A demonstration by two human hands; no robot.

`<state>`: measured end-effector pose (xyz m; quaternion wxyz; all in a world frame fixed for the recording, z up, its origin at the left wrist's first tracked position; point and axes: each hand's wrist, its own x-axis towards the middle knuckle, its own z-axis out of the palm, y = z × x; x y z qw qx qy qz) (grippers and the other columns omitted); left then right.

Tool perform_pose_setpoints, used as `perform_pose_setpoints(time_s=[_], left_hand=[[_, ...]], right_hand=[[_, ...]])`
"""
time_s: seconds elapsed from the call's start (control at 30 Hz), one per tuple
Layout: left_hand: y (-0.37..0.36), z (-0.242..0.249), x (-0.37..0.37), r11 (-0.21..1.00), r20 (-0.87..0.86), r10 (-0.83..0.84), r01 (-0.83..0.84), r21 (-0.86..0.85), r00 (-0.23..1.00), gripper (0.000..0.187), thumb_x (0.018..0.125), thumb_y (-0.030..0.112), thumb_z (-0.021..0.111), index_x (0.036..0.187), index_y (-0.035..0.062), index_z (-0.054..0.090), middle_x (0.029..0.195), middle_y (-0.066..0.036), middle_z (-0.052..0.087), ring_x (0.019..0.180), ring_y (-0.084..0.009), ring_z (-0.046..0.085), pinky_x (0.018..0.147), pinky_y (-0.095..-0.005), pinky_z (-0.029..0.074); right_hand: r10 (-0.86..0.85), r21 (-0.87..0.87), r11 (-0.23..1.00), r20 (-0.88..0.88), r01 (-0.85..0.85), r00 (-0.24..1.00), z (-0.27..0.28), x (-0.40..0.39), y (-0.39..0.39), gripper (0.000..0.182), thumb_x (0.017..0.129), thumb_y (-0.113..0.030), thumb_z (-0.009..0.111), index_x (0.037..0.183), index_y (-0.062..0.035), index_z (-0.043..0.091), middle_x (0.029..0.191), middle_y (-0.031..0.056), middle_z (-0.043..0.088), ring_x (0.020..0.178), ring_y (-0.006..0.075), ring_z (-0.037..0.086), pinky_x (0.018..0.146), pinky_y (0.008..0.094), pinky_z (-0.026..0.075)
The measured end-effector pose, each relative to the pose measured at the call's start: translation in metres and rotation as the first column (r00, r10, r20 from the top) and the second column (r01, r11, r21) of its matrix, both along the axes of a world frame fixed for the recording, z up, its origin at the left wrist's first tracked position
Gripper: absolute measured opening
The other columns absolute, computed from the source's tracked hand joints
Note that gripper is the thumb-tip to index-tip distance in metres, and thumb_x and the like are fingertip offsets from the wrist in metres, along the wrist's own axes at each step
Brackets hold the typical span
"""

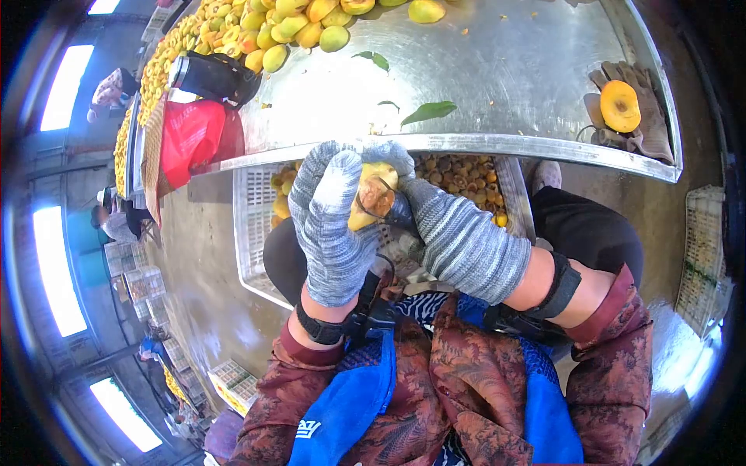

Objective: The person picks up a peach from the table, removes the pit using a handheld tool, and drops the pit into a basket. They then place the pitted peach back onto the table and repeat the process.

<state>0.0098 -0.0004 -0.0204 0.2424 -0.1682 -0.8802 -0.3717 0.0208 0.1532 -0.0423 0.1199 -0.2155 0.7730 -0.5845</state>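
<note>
In front of my chest I see both hands in grey striped knit gloves, close together at the table's front edge. My left hand is wrapped round a yellow peach, whose cut face shows a brown pit. Against the peach's right side, my right hand is closed round a small dark tool; its working end is hidden. Below the hands stands a white plastic crate with many brown pits and some yellow fruit inside.
A metal table bears a heap of peaches, a black flask, a red bag and green leaves. At right, a peach half lies on a brown glove. Another crate stands right; people are far left.
</note>
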Motion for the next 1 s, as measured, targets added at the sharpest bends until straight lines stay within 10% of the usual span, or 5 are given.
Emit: perform_pose_setpoints(time_s=[0.13, 0.23, 0.33, 0.5, 1.0], left_hand=[[-0.004, 0.012, -0.009, 0.983, 0.057, -0.170, 0.173, -0.058, 0.984, 0.045, 0.069, 0.005, 0.068, 0.111, 0.0056, 0.051, 0.105, -0.014, 0.055, 0.093, -0.0267, 0.056, 0.079, -0.0355, 0.045], [0.010, 0.045, -0.019, 0.804, 0.632, -0.459, -0.011, 0.594, 0.624, 0.031, 0.086, 0.027, 0.049, 0.102, 0.0001, 0.052, 0.097, -0.014, 0.057, 0.083, -0.0221, 0.057, 0.078, -0.0352, 0.046], [0.022, 0.043, -0.019, 0.640, 0.424, -0.510, 0.000, 0.768, 0.748, 0.036, 0.086, 0.031, 0.047, 0.101, -0.0009, 0.052, 0.088, -0.016, 0.060, 0.078, -0.0239, 0.058, 0.075, -0.0347, 0.046], [0.015, 0.030, -0.021, 0.553, 0.406, -0.570, -0.033, 0.833, 0.715, 0.017, 0.082, 0.014, 0.054, 0.091, 0.0003, 0.057, 0.082, -0.013, 0.062, 0.074, -0.0204, 0.060, 0.070, -0.0315, 0.049], [0.008, 0.038, -0.042, 0.765, 0.598, -0.578, 0.114, 0.633, 0.556, 0.023, 0.076, 0.021, 0.057, 0.082, -0.0005, 0.056, 0.076, -0.012, 0.062, 0.072, -0.0191, 0.060, 0.069, -0.0301, 0.048]], right_hand=[[-0.018, -0.011, 1.000, -0.067, 0.018, 0.998, 0.004, 0.002, 0.001, 0.057, 0.073, -0.022, 0.066, 0.118, -0.0004, 0.039, 0.088, 0.0230, 0.058, 0.084, 0.0347, 0.059, 0.069, 0.0366, 0.048], [0.072, 0.156, 0.979, 0.327, -0.129, 0.942, 0.025, -0.001, 0.003, 0.059, 0.072, -0.022, 0.068, 0.118, 0.0011, 0.039, 0.085, 0.0217, 0.058, 0.081, 0.0336, 0.060, 0.065, 0.0361, 0.049], [-0.004, 0.038, 0.999, 0.185, -0.003, 0.983, 0.022, 0.003, 0.001, 0.058, 0.073, -0.023, 0.067, 0.117, 0.0019, 0.039, 0.083, 0.0214, 0.059, 0.077, 0.0337, 0.061, 0.061, 0.0362, 0.049], [0.015, -0.004, 1.000, 0.201, -0.015, 0.979, 0.017, 0.006, -0.001, 0.059, 0.074, -0.024, 0.066, 0.119, 0.0029, 0.038, 0.086, 0.0221, 0.059, 0.078, 0.0338, 0.061, 0.062, 0.0362, 0.049], [0.052, 0.018, 0.998, 0.279, -0.060, 0.959, 0.009, 0.007, -0.006, 0.068, 0.074, -0.018, 0.068, 0.124, 0.0082, 0.030, 0.104, 0.0188, 0.055, 0.094, 0.0198, 0.055, 0.079, 0.0300, 0.045]])
